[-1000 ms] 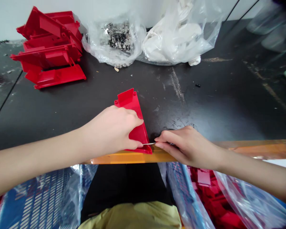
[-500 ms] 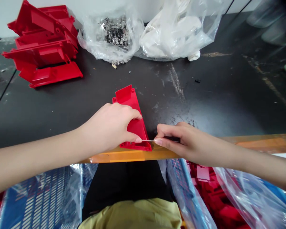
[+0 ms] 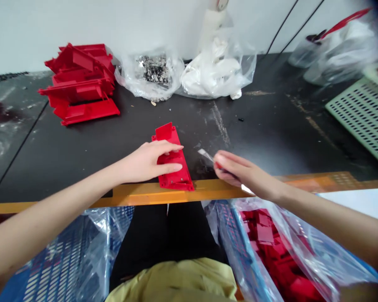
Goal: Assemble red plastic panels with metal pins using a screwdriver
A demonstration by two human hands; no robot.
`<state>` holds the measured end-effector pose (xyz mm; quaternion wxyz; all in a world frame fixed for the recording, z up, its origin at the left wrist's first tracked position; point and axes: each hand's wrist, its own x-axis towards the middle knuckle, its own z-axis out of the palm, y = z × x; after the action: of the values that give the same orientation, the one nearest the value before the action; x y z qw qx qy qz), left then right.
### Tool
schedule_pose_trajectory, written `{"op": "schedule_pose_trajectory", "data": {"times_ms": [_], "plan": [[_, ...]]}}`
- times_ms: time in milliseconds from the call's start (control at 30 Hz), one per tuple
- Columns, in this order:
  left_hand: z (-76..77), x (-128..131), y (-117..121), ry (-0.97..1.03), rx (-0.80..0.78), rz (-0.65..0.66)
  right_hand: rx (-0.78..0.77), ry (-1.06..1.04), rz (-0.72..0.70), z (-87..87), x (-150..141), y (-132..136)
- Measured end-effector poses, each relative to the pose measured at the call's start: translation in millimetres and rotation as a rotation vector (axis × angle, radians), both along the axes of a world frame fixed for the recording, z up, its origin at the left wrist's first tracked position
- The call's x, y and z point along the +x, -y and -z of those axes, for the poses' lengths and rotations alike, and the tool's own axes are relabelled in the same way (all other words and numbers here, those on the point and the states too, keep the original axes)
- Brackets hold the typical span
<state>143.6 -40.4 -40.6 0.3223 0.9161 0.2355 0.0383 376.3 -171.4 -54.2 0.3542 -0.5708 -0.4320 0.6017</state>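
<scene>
A red plastic part [image 3: 173,167] lies on the black table [image 3: 271,138] near its orange front edge [image 3: 138,194]. My left hand [image 3: 146,161] rests on the part, fingers wrapped over its left side. My right hand [image 3: 242,174] hovers just right of the part, closed round a small knife [image 3: 206,154] whose thin metal blade points up and to the left, clear of the part.
A stack of red parts [image 3: 82,82] stands at the back left. Two clear bags, one with small metal pieces [image 3: 153,71] and one with white pieces [image 3: 216,69], lie at the back. A green perforated tray [image 3: 362,113] sits right. Blue lined crates [image 3: 63,260] flank my lap; the right crate [image 3: 271,247] holds red parts.
My right hand has drawn the blade away from the part's near corner and lifted it up and to the right. The left hand's fingers have flattened on the part. The view has pulled back.
</scene>
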Motion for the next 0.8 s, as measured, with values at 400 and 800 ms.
{"op": "schedule_pose_trajectory", "data": {"times_ms": [400,800], "plan": [[27.7,-27,71,-0.014,0.606,-0.467,0.6,-0.331,0.826,-13.1,-41,-13],[59.5,-34,106,0.364,0.781,-0.581,0.565,-0.34,0.5,-38.0,-119,-34]]}}
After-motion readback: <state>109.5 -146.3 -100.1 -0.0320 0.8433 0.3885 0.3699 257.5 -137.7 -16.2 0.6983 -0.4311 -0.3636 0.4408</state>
